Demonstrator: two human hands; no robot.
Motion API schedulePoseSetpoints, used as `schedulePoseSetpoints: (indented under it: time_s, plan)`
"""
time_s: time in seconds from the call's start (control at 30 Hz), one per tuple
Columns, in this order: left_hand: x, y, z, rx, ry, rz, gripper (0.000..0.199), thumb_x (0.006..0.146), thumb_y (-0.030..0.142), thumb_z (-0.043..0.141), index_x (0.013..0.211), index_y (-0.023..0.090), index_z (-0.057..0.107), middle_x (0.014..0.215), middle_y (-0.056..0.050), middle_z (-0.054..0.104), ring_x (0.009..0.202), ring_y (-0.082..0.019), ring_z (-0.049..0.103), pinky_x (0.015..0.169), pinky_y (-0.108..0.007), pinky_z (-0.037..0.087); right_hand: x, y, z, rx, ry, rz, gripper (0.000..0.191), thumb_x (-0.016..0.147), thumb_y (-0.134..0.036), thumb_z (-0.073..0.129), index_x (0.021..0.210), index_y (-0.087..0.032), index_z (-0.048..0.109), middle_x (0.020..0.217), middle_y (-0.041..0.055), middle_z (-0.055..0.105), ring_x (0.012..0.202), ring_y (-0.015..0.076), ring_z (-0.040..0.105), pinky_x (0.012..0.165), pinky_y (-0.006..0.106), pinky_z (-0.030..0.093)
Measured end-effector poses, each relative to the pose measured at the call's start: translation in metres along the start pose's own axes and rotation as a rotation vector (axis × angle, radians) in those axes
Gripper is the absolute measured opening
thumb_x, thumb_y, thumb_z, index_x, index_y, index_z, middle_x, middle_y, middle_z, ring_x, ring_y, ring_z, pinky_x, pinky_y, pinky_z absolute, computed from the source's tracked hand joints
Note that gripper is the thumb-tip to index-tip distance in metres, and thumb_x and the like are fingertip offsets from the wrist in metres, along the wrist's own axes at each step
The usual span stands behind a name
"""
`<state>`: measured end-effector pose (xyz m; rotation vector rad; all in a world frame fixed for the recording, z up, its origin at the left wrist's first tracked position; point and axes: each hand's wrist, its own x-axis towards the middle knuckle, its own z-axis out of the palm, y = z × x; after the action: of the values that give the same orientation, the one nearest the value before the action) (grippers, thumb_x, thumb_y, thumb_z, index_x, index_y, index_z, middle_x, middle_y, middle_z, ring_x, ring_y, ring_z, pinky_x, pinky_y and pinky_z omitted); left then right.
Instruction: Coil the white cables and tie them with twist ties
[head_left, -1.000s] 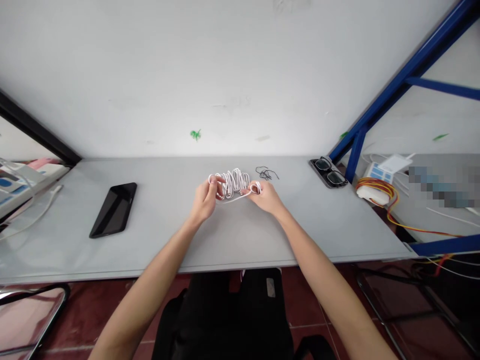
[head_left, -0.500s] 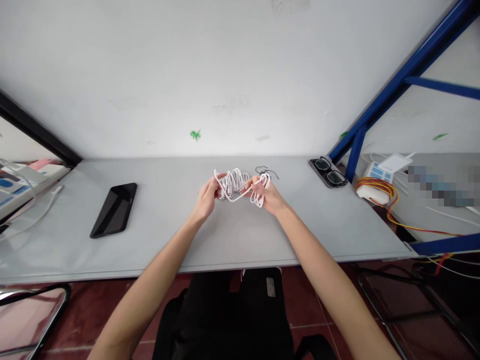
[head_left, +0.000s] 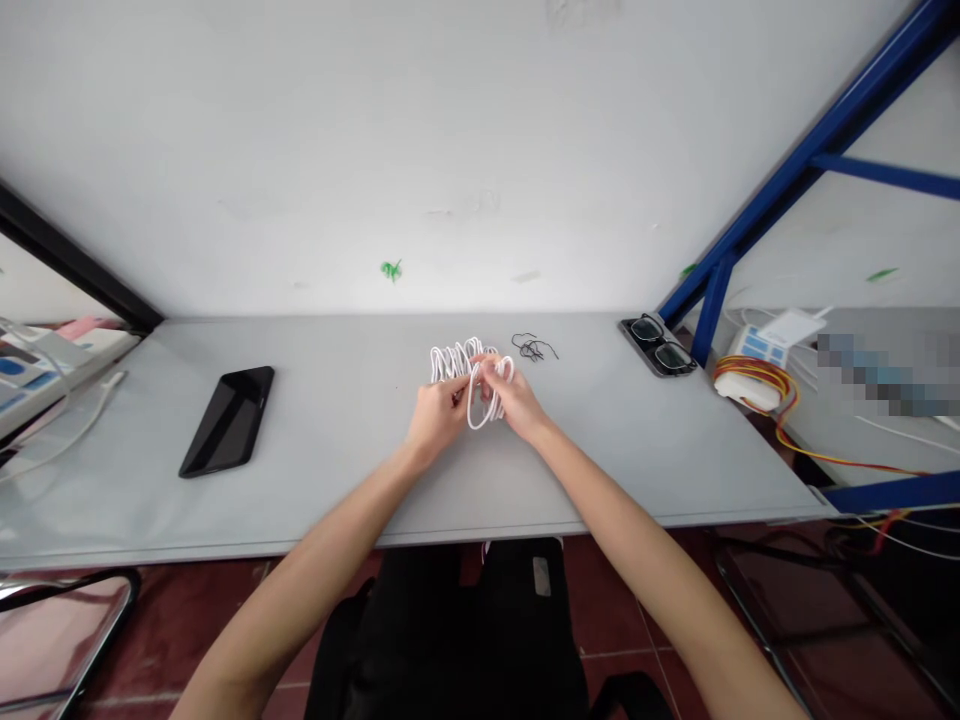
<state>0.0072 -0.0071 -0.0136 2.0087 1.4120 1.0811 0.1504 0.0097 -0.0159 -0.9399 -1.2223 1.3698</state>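
Note:
Both my hands meet over the middle of the grey table (head_left: 337, 400). My right hand (head_left: 519, 398) is closed around a looped bundle of white cable (head_left: 478, 408). At the left side of that bundle, my left hand (head_left: 441, 415) has its fingers pinched on the cable's loops; its fingertips are partly hidden. Just behind my hands lies a row of more white cable coils (head_left: 450, 360) on the table. Some thin black ties (head_left: 532, 347) lie loosely to the right of the coils.
A black phone (head_left: 227, 420) lies on the left of the table. Eyeglasses (head_left: 673, 355) rest on a dark case at the right, near a blue metal frame (head_left: 712, 300). Beyond the frame are red and yellow wires (head_left: 772, 375). A white wall (head_left: 480, 150) rises behind the table.
My left hand has moved right and nearer to me, up against my right hand. My right hand has shifted left with the bundle. The black ties are now more fully visible.

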Motion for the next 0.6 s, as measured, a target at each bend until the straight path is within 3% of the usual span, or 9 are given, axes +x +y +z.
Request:
schedulePoseSetpoints:
  time_s: [0.1,0.2,0.3,0.37,0.47,0.53,0.6]
  plan:
    - [0.001,-0.002,0.004,0.020,0.015,-0.016,0.034,0.088,0.030,0.049,0.059,0.014,0.055,0.052,0.001,0.046,0.051,-0.009,0.029,0.055,-0.025,0.026,-0.001,0.003,0.004,-0.057,0.006,-0.001,0.040,0.065,-0.050,0.080,0.081,-0.020,0.058,0.066,-0.0045,0.049,0.061,0.0113,0.049,0.060,0.026,0.043]
    - [0.002,0.001,0.003,0.005,-0.016,-0.006,0.035,0.090,0.034,0.048,0.063,0.014,0.058,0.056,-0.001,0.051,0.052,-0.010,0.036,0.057,-0.025,0.030,0.000,0.007,0.005,-0.057,0.085,-0.028,0.038,0.069,-0.047,0.077,0.072,-0.021,0.050,0.065,-0.0044,0.047,0.061,0.0115,0.048,0.060,0.026,0.043]
    - [0.002,0.007,-0.003,-0.079,-0.079,-0.017,0.042,0.096,0.040,0.037,0.077,0.015,0.066,0.064,-0.002,0.059,0.059,-0.013,0.048,0.064,-0.025,0.038,0.001,0.008,0.004,-0.031,0.169,-0.080,0.036,0.076,-0.048,0.069,0.072,-0.022,0.045,0.064,-0.0047,0.043,0.058,0.0112,0.044,0.057,0.026,0.040]
    - [0.002,0.011,-0.006,-0.170,-0.131,0.005,0.047,0.099,0.040,0.028,0.095,0.017,0.069,0.081,-0.006,0.067,0.076,-0.017,0.059,0.077,-0.028,0.044,0.002,0.006,0.004,0.019,0.186,-0.120,0.034,0.078,-0.049,0.065,0.074,-0.022,0.045,0.067,-0.0041,0.043,0.060,0.0115,0.045,0.058,0.026,0.041]
    - [0.001,0.010,-0.004,-0.203,-0.229,0.133,0.040,0.096,0.037,0.037,0.121,0.018,0.060,0.115,-0.011,0.065,0.107,-0.025,0.059,0.096,-0.037,0.043,0.001,0.003,0.004,0.055,0.141,-0.125,0.034,0.076,-0.051,0.065,0.079,-0.023,0.047,0.076,-0.0019,0.048,0.068,0.0125,0.049,0.065,0.026,0.044]
    - [0.000,0.008,0.002,-0.155,-0.254,0.205,0.043,0.089,0.033,0.050,0.128,0.016,0.054,0.124,-0.014,0.061,0.110,-0.028,0.057,0.097,-0.041,0.043,0.000,0.003,0.006,0.037,0.094,-0.085,0.037,0.074,-0.054,0.067,0.083,-0.023,0.049,0.088,0.0013,0.054,0.076,0.0143,0.052,0.071,0.028,0.046]
    - [0.000,0.005,0.006,-0.140,-0.241,0.221,0.043,0.084,0.028,0.055,0.125,0.015,0.052,0.118,-0.014,0.062,0.103,-0.026,0.058,0.090,-0.039,0.046,-0.002,0.003,0.007,0.011,0.053,-0.060,0.040,0.072,-0.056,0.068,0.085,-0.023,0.050,0.108,0.0049,0.057,0.084,0.0158,0.054,0.074,0.029,0.048]
